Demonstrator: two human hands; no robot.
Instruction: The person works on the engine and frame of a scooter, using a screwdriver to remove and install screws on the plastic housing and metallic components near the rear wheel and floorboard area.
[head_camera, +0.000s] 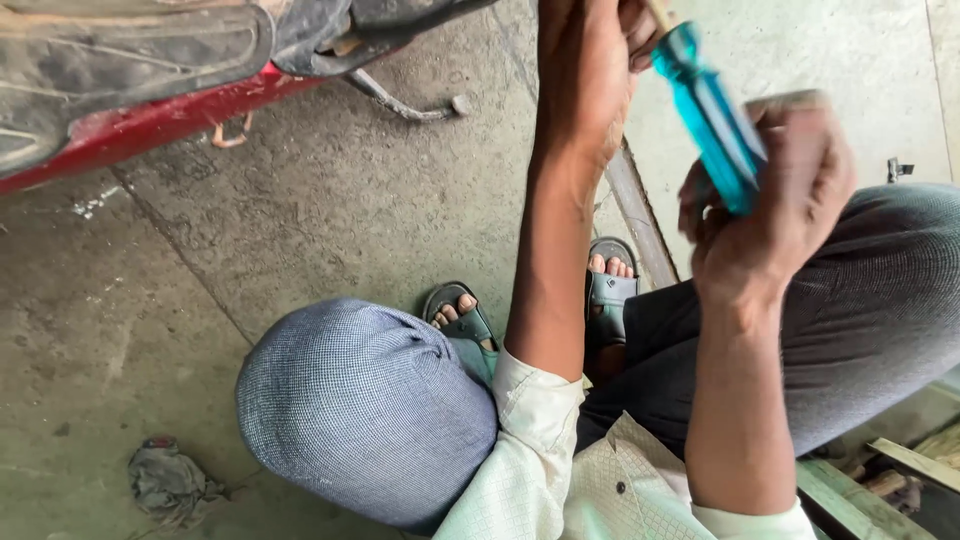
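My right hand (775, 195) is closed around the clear blue handle of a screwdriver (712, 115), which points up and left toward the top edge of the view. My left hand (590, 60) reaches up beside the screwdriver's upper end; its fingers are cut off by the frame's top, so what they touch is hidden. Both forearms rise from cream shirt sleeves. I am squatting, with my knees (365, 405) in grey checked cloth and my feet in grey sandals (610, 290) on the concrete floor.
A red and black motorbike body (130, 95) fills the upper left, with its metal side stand (400, 100) on the concrete. A crumpled grey rag (170, 485) lies at lower left. Wooden planks (885, 475) sit at lower right. A metal strip (640, 215) crosses the floor.
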